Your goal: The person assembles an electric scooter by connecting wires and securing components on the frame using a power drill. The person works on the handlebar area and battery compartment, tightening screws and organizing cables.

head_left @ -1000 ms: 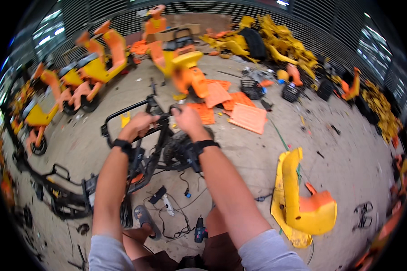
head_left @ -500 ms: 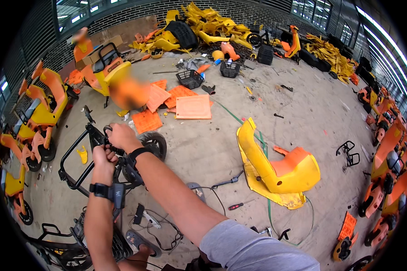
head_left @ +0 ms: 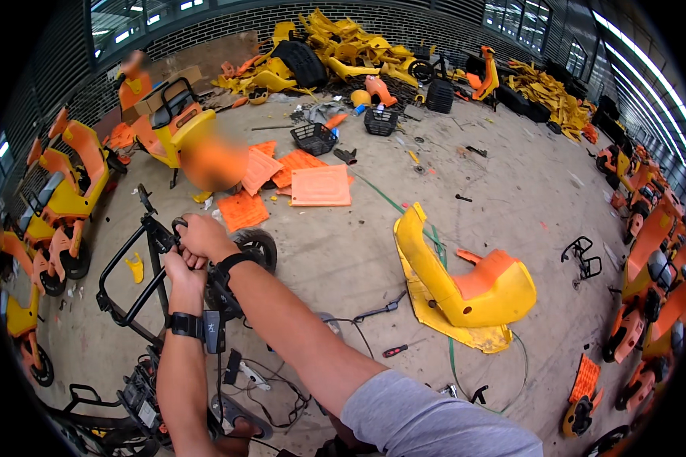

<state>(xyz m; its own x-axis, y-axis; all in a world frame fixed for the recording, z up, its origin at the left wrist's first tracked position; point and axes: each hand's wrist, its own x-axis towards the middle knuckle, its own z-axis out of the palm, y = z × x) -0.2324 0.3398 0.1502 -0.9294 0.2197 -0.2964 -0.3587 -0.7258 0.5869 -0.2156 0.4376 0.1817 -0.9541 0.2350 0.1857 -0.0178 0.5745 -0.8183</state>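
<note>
A stripped black scooter frame [head_left: 132, 312] stands in front of me, with bent tubes and a black wheel [head_left: 258, 248] beyond my arms. My right hand [head_left: 206, 236] is closed at the upper part of the frame; a dark rounded piece [head_left: 179, 224] shows past its fingers. Just below it, my left hand [head_left: 183, 266] is closed too, its fingers touching or nearly touching the right hand. What either hand holds is hidden by the fingers. Straps circle both wrists, and a small black box [head_left: 214, 331] sits beside the left one.
A yellow and orange scooter body shell [head_left: 480, 293] lies right, near a screwdriver [head_left: 395, 351]. Cables [head_left: 282, 392] cross the floor by my feet. Orange panels [head_left: 322, 187] and black baskets [head_left: 315, 139] lie ahead. Scooters [head_left: 76, 190] line both sides; yellow panels [head_left: 358, 46] are heaped behind.
My left hand and forearm have shifted right, and the wrist has turned a little. The right hand stays at the same part of the frame. The view has moved slightly.
</note>
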